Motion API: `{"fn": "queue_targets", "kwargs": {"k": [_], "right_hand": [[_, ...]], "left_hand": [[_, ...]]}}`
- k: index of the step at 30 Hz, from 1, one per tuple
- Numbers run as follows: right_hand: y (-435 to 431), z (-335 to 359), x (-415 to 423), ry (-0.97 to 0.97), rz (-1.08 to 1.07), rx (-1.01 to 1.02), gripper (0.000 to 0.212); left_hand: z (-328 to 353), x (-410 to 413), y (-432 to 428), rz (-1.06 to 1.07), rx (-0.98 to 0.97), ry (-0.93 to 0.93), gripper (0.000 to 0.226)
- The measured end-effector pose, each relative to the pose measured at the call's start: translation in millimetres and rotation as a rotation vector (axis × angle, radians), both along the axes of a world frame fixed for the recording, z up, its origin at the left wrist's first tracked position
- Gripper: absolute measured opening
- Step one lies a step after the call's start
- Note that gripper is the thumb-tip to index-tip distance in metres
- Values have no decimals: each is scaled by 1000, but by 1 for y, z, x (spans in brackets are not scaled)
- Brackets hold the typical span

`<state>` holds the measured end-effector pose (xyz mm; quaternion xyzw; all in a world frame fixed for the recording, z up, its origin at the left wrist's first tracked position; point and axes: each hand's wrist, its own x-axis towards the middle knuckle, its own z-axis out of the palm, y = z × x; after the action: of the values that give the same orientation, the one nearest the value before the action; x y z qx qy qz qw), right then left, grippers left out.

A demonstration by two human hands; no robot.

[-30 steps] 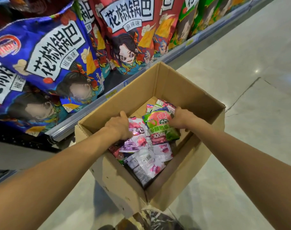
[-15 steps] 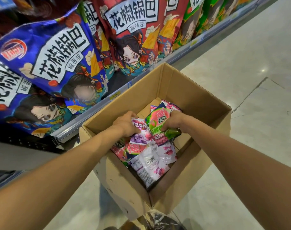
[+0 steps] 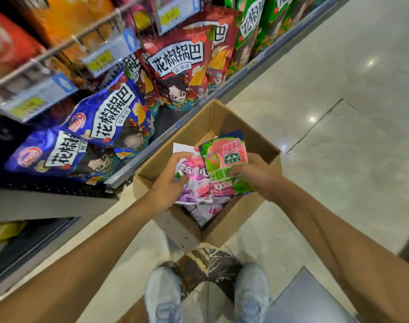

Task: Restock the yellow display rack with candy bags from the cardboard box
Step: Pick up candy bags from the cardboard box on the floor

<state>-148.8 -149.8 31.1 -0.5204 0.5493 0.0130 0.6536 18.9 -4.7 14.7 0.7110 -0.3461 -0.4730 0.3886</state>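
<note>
Head view: left hand (image 3: 168, 183) has its fingers curled round a pink-and-purple candy bag (image 3: 194, 173), and right hand (image 3: 254, 176) grips a green candy bag (image 3: 226, 159) by its lower part, the two bags overlapping over the open cardboard box (image 3: 252, 141). More candy bags (image 3: 205, 213) lie inside the box, which sits on the pale tiled floor (image 3: 338, 113) just in front of two light shoes (image 3: 162, 297). A shelf just beside the box on its left carries blue snack bags (image 3: 105, 117) and red snack bags (image 3: 182, 66).

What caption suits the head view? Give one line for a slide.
Left hand grips a pink-purple candy bag, right hand a green bag, over the open cardboard box.
</note>
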Motion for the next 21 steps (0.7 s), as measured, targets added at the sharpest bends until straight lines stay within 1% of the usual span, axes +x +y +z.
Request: {"fn": "queue_targets", "kwargs": {"k": [2,5,9,11,13,16,19,21], "right_hand": [[13,49,-10,-68,-61,27,23],[32,131,-21,-191,-117,86,30],[57,262,-27,-252,-204,79,42],[69,330,-27,-269,-222,38,47],[79,395,-25,-274,-216,-7,44],[93,483,-14,-288,-211,-49,37],[106,553,-3,-338,-192,-84,35],[113,592,4,-383,-164,-95,33]], "left_hand": [[55,-6,11,38,-34,-17,49],[146,-11,27,142,-73,-53,40],[277,-14,47,256,-114,-44,57],[345,-16,58,294,-139,-30,64],[408,-17,69,320,-172,-29,68],[492,-16,87,355,-236,-78,72],[558,-9,104,381,-270,-72,77],[592,-5,113,413,-292,-81,74]]}}
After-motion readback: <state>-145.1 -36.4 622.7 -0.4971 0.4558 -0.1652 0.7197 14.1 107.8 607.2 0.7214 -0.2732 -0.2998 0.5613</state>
